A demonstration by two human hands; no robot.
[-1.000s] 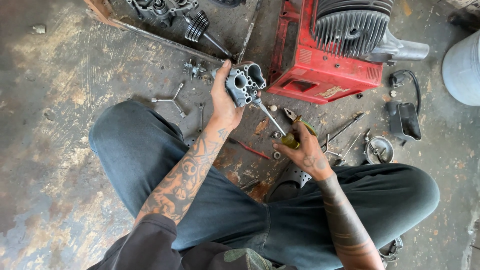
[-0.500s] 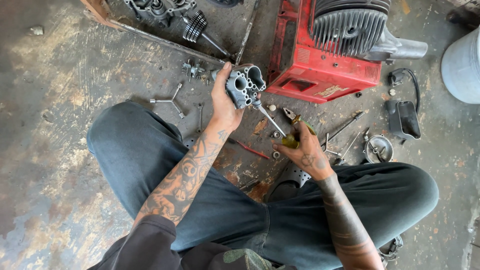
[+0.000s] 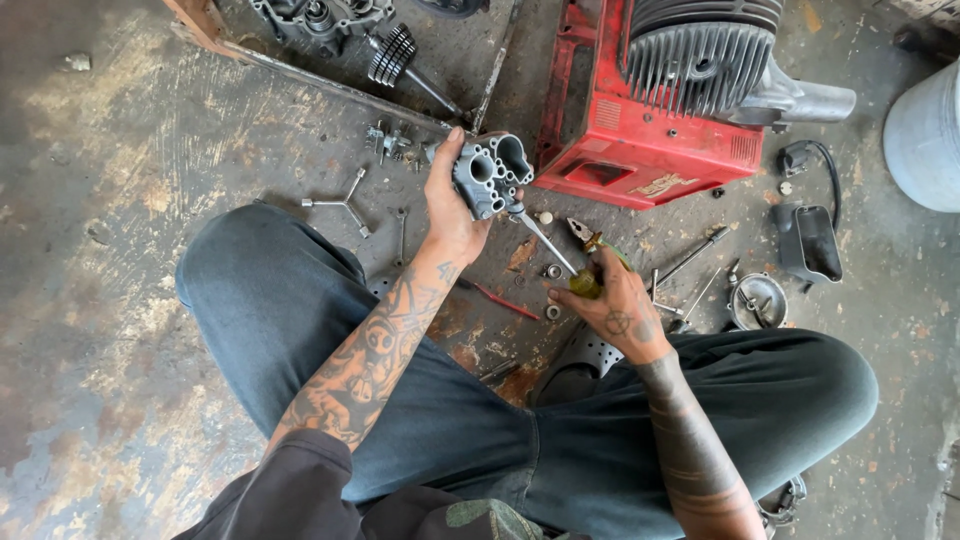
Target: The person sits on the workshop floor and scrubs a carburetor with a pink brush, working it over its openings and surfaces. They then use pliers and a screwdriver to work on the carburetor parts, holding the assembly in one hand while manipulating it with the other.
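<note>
Carburetor body (image 3: 490, 175), a grey casting with round bores, is held up off the floor in the left hand (image 3: 450, 205), whose fingers close tightly round its side, while the right hand (image 3: 615, 305) wraps the yellow-green handle of a screwdriver (image 3: 555, 250) whose tip meets the casting's lower edge. The step looks like working a screw on it, which calls for keeping the blade seated and the casting steady. Just beyond stands a red engine housing (image 3: 640, 150); pliers (image 3: 585, 235), loose washers (image 3: 552, 272) and a cross wrench (image 3: 340, 200) crowd the concrete floor (image 3: 120, 150).
</note>
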